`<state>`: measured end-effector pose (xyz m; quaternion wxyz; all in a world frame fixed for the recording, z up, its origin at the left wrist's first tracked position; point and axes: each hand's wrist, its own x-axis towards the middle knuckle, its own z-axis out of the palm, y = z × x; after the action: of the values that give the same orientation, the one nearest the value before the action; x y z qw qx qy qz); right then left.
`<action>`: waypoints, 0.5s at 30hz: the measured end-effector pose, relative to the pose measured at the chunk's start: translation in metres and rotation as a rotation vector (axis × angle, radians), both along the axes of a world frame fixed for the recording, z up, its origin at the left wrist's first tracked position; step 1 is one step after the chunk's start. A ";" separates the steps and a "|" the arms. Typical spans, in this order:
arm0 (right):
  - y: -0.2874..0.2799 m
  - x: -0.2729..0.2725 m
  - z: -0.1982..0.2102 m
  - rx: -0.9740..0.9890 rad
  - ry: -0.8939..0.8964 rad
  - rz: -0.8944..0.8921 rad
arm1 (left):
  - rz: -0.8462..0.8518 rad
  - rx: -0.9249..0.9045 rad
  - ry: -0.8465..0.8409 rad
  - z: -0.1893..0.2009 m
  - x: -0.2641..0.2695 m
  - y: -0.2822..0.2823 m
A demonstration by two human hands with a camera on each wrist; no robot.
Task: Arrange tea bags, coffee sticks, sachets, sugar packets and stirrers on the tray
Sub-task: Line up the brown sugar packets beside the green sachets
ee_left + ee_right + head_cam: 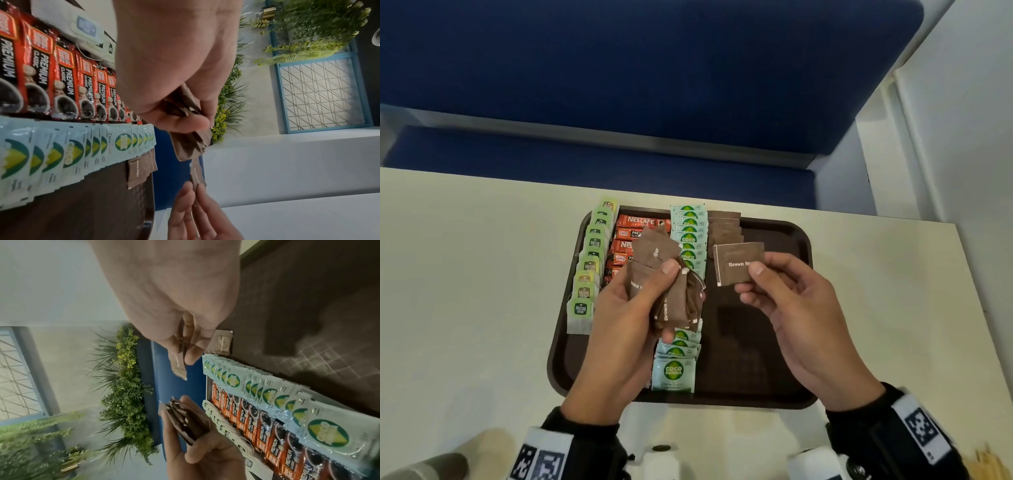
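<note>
A dark brown tray (784,240) lies on the pale table. On it run rows of green tea bags (589,267), red coffee sticks (631,226), pale Coco sugar sachets (686,226) and a few brown sugar packets (724,224). My left hand (640,308) grips a bundle of brown sugar packets (671,287) above the tray's middle, thumb on top. My right hand (756,277) pinches a single brown sugar packet (736,262) between thumb and fingers, just above the brown row. In the left wrist view the bundle (189,144) sticks out past the thumb; the right wrist view shows the single packet (177,366).
The tray's right half (756,342) is bare. Wooden stirrers (986,466) stand at the lower right edge, a paper cup (431,469) at lower left. A blue bench (619,85) lies beyond the table's far edge. Plants (127,386) line the wall.
</note>
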<state>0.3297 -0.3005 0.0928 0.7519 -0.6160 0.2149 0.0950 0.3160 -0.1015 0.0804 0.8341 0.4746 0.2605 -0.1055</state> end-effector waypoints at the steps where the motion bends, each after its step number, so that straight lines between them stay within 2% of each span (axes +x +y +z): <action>1: 0.000 -0.001 -0.002 0.002 0.015 0.001 | -0.028 -0.003 0.002 0.000 -0.002 0.001; 4: -0.001 -0.002 -0.008 -0.021 0.062 0.005 | -0.085 0.009 0.015 0.000 -0.008 -0.001; 8: -0.011 0.006 -0.033 -0.341 0.087 0.043 | -0.095 0.020 0.018 -0.001 -0.012 -0.007; 11: -0.019 0.021 -0.053 -0.444 0.085 0.052 | -0.072 0.016 0.025 -0.002 -0.015 -0.005; 15: -0.018 0.038 -0.079 -0.564 -0.002 0.165 | -0.052 0.029 0.039 -0.006 -0.016 0.000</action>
<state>0.3682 -0.3182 0.0139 0.5410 -0.8162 0.1813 0.0915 0.2997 -0.1011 0.0741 0.8190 0.4909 0.2660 -0.1326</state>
